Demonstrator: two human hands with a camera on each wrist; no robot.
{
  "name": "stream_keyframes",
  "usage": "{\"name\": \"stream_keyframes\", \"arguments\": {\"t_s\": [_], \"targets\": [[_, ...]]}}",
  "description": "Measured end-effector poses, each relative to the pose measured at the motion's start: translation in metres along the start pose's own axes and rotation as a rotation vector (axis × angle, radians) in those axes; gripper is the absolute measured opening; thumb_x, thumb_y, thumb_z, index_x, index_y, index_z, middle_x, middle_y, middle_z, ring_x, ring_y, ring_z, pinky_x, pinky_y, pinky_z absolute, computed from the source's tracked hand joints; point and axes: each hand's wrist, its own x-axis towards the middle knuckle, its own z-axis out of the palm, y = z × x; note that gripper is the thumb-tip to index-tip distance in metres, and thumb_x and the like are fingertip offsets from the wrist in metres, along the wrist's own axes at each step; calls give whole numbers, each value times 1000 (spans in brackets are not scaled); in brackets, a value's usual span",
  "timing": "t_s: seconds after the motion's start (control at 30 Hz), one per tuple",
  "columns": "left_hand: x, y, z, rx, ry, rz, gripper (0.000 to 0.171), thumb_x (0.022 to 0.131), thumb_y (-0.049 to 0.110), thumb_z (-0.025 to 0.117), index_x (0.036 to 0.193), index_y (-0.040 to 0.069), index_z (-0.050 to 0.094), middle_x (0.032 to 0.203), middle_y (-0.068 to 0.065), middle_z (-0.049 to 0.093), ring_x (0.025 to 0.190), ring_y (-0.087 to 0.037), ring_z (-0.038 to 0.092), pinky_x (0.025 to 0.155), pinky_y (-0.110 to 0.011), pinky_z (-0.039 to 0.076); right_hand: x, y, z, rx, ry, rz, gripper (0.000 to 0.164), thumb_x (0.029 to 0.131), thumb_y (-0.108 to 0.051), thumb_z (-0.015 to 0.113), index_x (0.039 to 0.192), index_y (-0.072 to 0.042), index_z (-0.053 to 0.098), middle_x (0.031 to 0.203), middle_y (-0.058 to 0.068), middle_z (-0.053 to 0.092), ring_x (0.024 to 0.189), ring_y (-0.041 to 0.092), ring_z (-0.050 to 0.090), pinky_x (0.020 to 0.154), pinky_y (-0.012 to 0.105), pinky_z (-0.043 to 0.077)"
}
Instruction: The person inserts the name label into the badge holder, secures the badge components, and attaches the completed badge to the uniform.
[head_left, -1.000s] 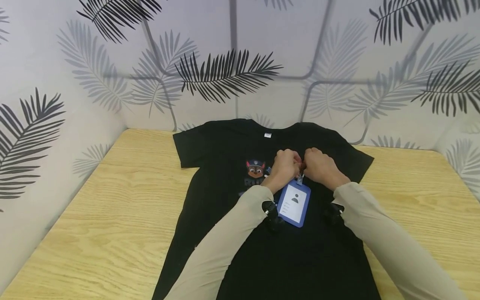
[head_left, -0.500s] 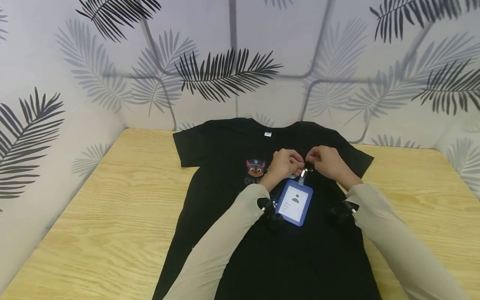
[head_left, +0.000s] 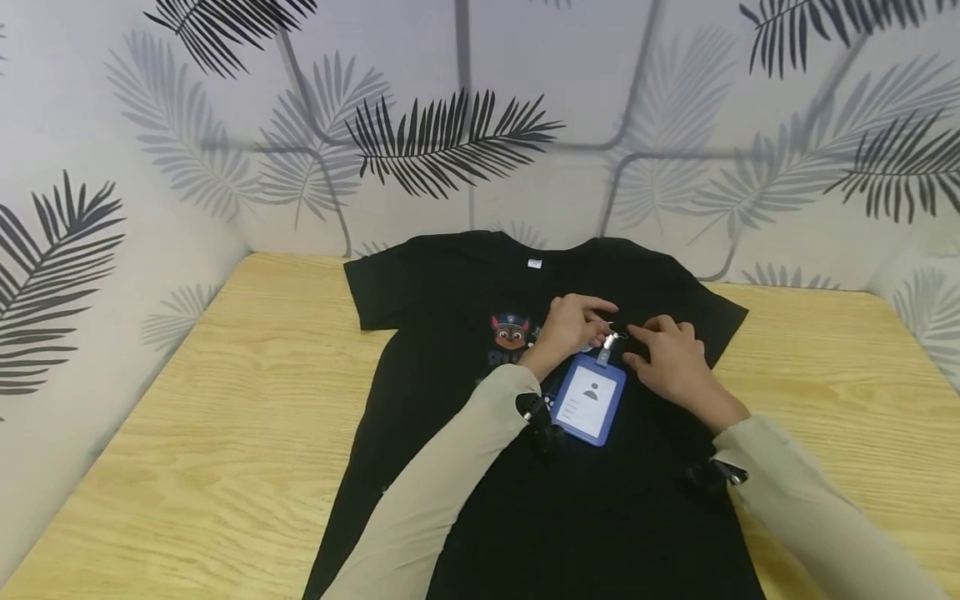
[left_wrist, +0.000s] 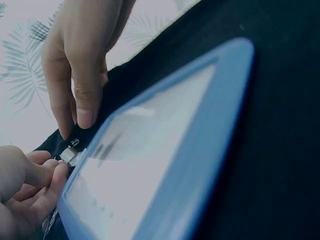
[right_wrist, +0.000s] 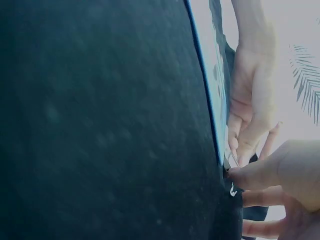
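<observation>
A black T-shirt [head_left: 442,292] lies spread on the table, and a blue ID badge holder [head_left: 588,400] with a white card rests on its chest. At the holder's top is a silver metal clip [head_left: 610,342]. My left hand [head_left: 564,331] pinches metal at this clip between thumb and finger, its index finger stretched out above. In the left wrist view a thin wire-like piece [left_wrist: 48,220] shows below that hand. Just right of the clip, my right hand [head_left: 672,362] is apart from it with loosely bent fingers. A small pale hook [right_wrist: 233,189] shows near its thumb in the right wrist view.
A light wooden table [head_left: 225,400] carries the shirt. Behind it hangs a pale cloth backdrop [head_left: 540,200] with dark leaf prints. A cartoon dog print [head_left: 511,332] is on the shirt left of my left hand.
The right hand has let go of the dark fabric near the clip and drawn back right and down, its fingers loosening. The left hand stays at the clip, its index finger now extended.
</observation>
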Motion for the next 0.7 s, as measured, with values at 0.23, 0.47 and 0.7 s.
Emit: {"name": "stream_keyframes", "arguments": {"t_s": [0.23, 0.47, 0.7], "targets": [[4, 2, 1, 152, -59, 30, 20, 89, -2, 66, 106, 5, 74, 78, -2, 72, 51, -2, 59, 49, -12, 46, -6, -1, 3, 9, -29, 13, 54, 93, -15, 61, 140, 4, 44, 130, 33, 43, 111, 50, 36, 86, 62, 35], [4, -1, 5, 165, 7, 49, 10, 86, -2, 70, 93, 3, 74, 77, -3, 72, 53, 0, 59, 52, -10, 48, -7, 2, 3, 34, -38, 0, 56, 92, -14, 61, 142, 1, 42, 131, 34, 41, 112, 50, 35, 89, 64, 34], [6, -6, 3, 36, 29, 20, 6, 84, 4, 73, 90, 3, 75, 78, -7, 73, 55, -5, 64, 53, -12, 48, -9, 3, -2, 127, 141, -9, 36, 89, -5, 63, 122, 8, 57, 113, 31, 53, 100, 44, 48, 85, 57, 44]]}}
